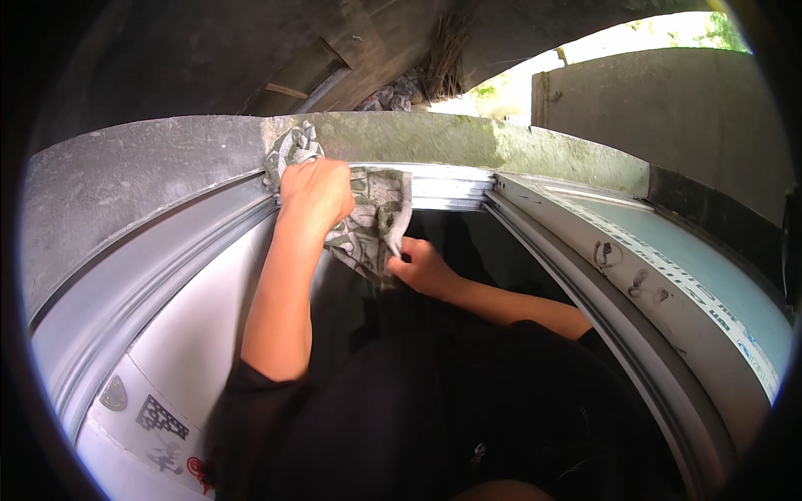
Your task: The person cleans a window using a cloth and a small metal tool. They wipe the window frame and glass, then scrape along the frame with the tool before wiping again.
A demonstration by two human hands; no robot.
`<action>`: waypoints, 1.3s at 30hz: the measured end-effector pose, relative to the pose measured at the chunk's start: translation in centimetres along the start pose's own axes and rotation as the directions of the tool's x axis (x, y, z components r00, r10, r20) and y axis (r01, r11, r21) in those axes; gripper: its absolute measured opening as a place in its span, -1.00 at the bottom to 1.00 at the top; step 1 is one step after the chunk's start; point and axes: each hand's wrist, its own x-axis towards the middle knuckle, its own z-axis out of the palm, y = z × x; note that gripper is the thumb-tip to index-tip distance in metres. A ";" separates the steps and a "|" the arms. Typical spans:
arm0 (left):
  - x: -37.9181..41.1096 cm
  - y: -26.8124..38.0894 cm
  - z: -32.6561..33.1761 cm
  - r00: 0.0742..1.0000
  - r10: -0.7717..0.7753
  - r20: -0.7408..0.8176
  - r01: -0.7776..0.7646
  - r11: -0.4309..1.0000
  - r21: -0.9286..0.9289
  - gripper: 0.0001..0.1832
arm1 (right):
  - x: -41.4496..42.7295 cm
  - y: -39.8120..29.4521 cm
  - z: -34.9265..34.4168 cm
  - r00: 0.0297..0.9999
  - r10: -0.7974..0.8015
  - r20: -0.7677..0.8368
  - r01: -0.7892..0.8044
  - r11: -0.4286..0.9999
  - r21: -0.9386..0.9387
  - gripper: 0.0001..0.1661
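A grey and green patterned cloth (369,213) is bunched over the far left corner of a metal window frame (451,186). My left hand (315,191) is closed in a fist on its upper part, where one bundle sticks up against the concrete ledge. The rest of the cloth drapes to the right across the bottom track and hangs down over the near edge. My right hand (424,267) pinches the hanging right edge between thumb and fingers. Folds hide the track and corner beneath the cloth.
A sliding window sash (626,269) with printed film and dark smudges stands on the right. The left frame jamb (163,269) adjoins a white wall (207,313) bearing small drawings. Beyond the mossy concrete ledge (407,134) lie a bundle of sticks (446,56) and a grey wall (651,106).
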 end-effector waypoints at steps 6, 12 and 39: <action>2.1 -1.1 2.3 0.988 0.101 -0.113 -0.083 0.985 0.154 -0.83 | 0.9 1.1 1.8 0.966 0.089 0.241 -0.090 0.996 -0.005 -0.78; 3.8 -3.8 4.0 0.965 0.257 -0.055 -0.249 0.960 0.126 -0.88 | 2.1 -0.2 0.9 0.910 0.204 0.361 -0.206 0.978 -0.032 -0.81; 3.8 7.3 7.0 0.757 0.485 -0.438 -0.629 0.723 -0.286 -0.96 | -4.7 -4.2 -6.0 0.866 -0.357 0.349 0.412 0.906 -0.097 -0.78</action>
